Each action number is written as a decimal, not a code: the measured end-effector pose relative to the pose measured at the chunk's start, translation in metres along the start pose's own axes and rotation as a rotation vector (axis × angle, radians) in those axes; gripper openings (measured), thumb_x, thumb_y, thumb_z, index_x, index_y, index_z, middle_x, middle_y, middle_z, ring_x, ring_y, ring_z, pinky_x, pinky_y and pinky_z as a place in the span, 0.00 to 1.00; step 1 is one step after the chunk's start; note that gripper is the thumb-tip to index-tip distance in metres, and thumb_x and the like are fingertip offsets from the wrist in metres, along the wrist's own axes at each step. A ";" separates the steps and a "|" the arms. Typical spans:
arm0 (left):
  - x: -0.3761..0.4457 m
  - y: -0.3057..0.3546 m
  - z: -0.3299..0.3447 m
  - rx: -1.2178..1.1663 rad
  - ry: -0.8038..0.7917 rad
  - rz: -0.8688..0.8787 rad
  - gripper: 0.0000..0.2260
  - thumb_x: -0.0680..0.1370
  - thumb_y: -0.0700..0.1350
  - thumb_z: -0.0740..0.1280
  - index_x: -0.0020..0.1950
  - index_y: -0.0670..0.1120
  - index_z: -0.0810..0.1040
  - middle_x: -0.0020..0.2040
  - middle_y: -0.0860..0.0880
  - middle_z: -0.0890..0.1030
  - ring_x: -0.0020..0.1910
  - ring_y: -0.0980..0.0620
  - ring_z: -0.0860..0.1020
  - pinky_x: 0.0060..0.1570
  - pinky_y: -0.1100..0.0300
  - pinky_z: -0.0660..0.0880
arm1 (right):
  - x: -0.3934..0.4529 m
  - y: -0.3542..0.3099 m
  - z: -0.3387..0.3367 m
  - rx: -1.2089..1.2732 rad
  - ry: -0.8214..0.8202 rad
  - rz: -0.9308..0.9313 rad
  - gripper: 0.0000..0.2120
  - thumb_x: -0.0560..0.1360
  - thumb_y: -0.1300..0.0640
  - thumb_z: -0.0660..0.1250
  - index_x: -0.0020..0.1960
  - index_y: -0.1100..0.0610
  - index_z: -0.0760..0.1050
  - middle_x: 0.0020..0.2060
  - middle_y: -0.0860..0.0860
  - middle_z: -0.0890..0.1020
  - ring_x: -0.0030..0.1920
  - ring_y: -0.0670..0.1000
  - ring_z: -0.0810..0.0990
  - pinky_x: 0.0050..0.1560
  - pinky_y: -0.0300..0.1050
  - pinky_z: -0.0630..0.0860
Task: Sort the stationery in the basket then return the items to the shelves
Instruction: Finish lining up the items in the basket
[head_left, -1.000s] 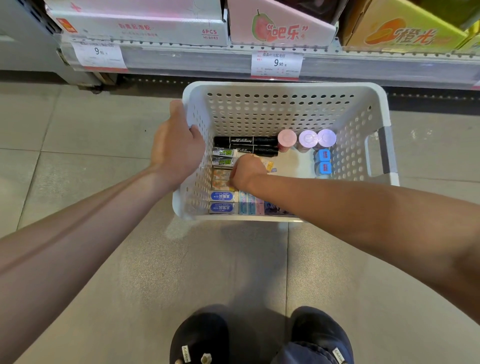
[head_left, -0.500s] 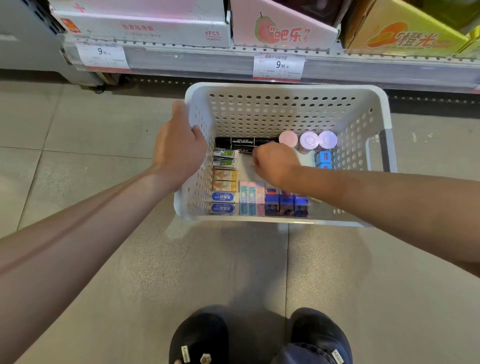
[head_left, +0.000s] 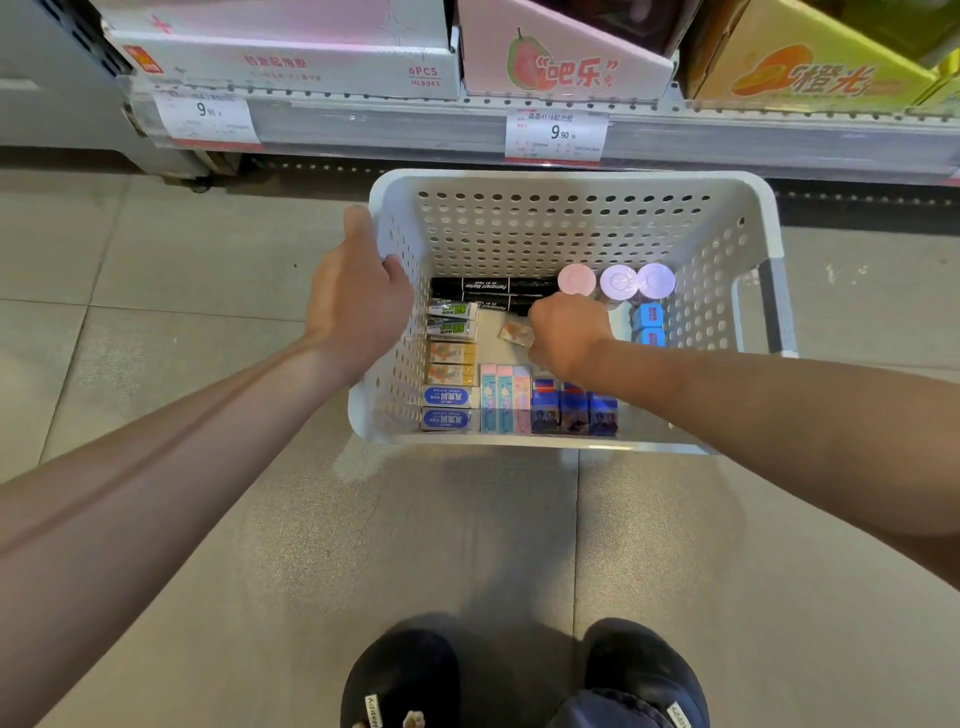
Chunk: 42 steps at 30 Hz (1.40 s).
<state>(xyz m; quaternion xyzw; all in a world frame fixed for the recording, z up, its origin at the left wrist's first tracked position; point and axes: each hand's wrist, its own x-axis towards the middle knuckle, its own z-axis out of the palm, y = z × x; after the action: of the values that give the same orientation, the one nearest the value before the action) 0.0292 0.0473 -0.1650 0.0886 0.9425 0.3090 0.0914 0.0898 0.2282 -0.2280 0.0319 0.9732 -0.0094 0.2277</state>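
A white perforated basket (head_left: 571, 228) stands on the floor below a shelf. My left hand (head_left: 358, 296) grips its left rim. Inside, two black markers (head_left: 488, 286) lie along the back, with three round pastel-lidded jars (head_left: 618, 280) to their right. Boxed erasers (head_left: 451, 358) line the left wall, and pink and dark blue packs (head_left: 545, 405) stand along the front wall. Two blue items (head_left: 649, 325) sit at the right. My right hand (head_left: 566, 332) is down in the basket's middle, fingers curled on a small orange clear-wrapped item (head_left: 517, 332).
The shelf edge (head_left: 415, 130) carries two price tags reading 9.90, with pink and yellow cartons (head_left: 566, 57) above. Grey floor tiles surround the basket. My dark shoes (head_left: 400, 675) are at the bottom of the view.
My right hand has moved from the front-left of the basket toward the middle and right. The dark blue packs it covered now show. The left hand has stayed on the rim.
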 end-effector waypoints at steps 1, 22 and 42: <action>0.000 0.000 0.000 -0.004 -0.001 -0.001 0.08 0.81 0.39 0.56 0.59 0.38 0.62 0.33 0.48 0.68 0.28 0.50 0.68 0.30 0.52 0.70 | -0.002 0.000 -0.003 0.015 0.004 -0.007 0.07 0.74 0.60 0.65 0.50 0.62 0.76 0.40 0.55 0.75 0.40 0.56 0.75 0.36 0.44 0.69; 0.001 -0.001 0.000 0.002 0.000 0.002 0.09 0.81 0.39 0.55 0.60 0.38 0.62 0.31 0.48 0.66 0.27 0.50 0.67 0.26 0.54 0.65 | 0.011 -0.052 0.006 0.500 0.015 -0.035 0.05 0.73 0.64 0.66 0.48 0.62 0.75 0.42 0.55 0.77 0.41 0.53 0.73 0.39 0.42 0.70; 0.000 -0.001 -0.001 0.005 -0.010 -0.009 0.08 0.81 0.40 0.55 0.59 0.39 0.62 0.33 0.48 0.69 0.28 0.49 0.70 0.28 0.53 0.71 | -0.018 0.041 -0.016 -0.157 -0.270 -0.385 0.10 0.74 0.63 0.64 0.54 0.58 0.77 0.53 0.53 0.79 0.53 0.54 0.79 0.44 0.43 0.73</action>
<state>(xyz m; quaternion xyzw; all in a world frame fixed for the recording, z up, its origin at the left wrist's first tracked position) 0.0285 0.0464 -0.1650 0.0861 0.9433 0.3055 0.0974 0.1016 0.2688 -0.2061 -0.1734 0.9199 0.0188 0.3514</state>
